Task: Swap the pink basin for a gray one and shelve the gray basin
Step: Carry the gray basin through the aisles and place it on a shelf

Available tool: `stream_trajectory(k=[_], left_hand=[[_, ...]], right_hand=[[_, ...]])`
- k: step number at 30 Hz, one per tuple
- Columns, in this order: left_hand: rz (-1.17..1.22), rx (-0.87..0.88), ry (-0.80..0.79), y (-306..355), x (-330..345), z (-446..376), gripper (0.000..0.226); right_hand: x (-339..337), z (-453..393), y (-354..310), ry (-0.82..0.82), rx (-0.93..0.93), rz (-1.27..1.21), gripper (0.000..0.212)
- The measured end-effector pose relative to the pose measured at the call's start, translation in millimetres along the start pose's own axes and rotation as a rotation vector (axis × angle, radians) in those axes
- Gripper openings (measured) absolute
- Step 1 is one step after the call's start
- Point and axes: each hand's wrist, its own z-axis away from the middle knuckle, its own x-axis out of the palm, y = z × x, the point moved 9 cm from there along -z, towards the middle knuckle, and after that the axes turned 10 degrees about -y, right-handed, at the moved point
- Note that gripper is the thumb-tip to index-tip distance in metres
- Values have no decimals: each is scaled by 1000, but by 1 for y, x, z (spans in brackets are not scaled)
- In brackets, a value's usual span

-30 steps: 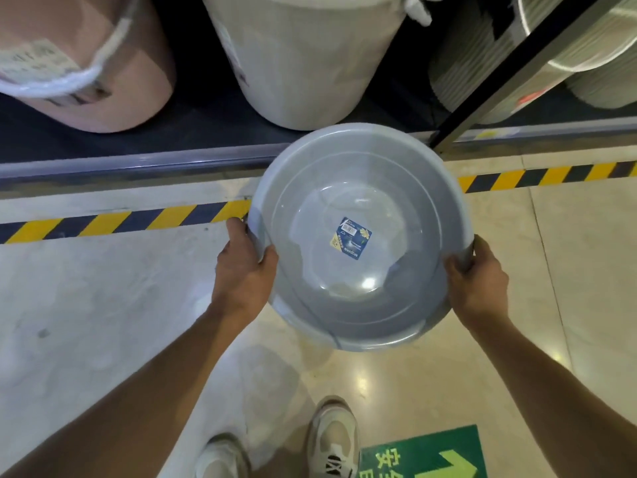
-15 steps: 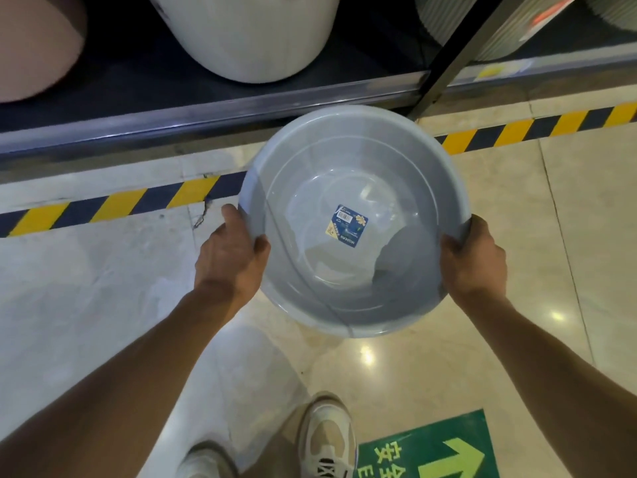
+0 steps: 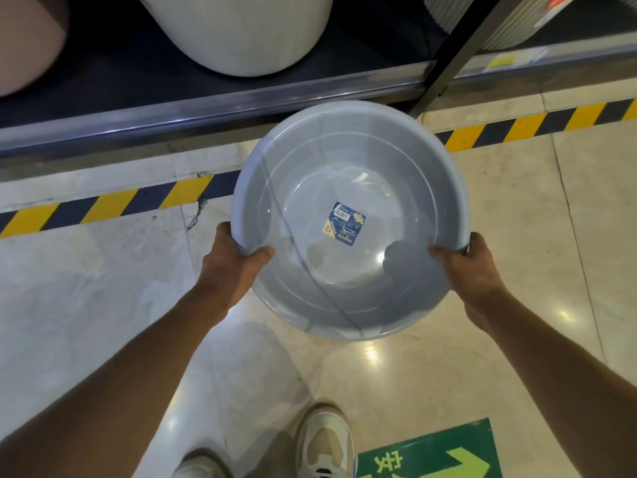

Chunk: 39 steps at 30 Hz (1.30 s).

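Note:
I hold a round gray basin (image 3: 310, 160) level over the floor, its open side facing up, with a blue label stuck in its bottom. My left hand (image 3: 229, 267) grips the basin's left rim, thumb inside. On the right rim my right hand (image 3: 474, 267) holds it the same way. The basin's far edge reaches the front lip of the low shelf (image 3: 206, 101). At the top left corner, on that shelf, a pink basin (image 3: 24, 43) shows only in part.
A large white tub (image 3: 248, 32) stands on the shelf right behind the basin. A dark shelf post (image 3: 458, 50) slants at the right, with ribbed pale containers (image 3: 510, 25) behind it. Yellow-black hazard tape (image 3: 103, 205) runs along the floor. My shoes (image 3: 325, 443) and a green arrow sign are below.
The view has tilted down and the shelf sits higher in frame. The gray basin stays gripped in both hands, its label now turned further round.

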Motion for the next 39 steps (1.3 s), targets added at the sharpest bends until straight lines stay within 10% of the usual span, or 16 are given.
stream_trajectory(k=[19,39], left_hand=[[284,182,-5,65,-41,86,56],[412,330,81,235,-151,403,35]], right_hand=[[-17,84,-65,60,-210,-23,34],[-134,390,-274,70,-412,-150,39]])
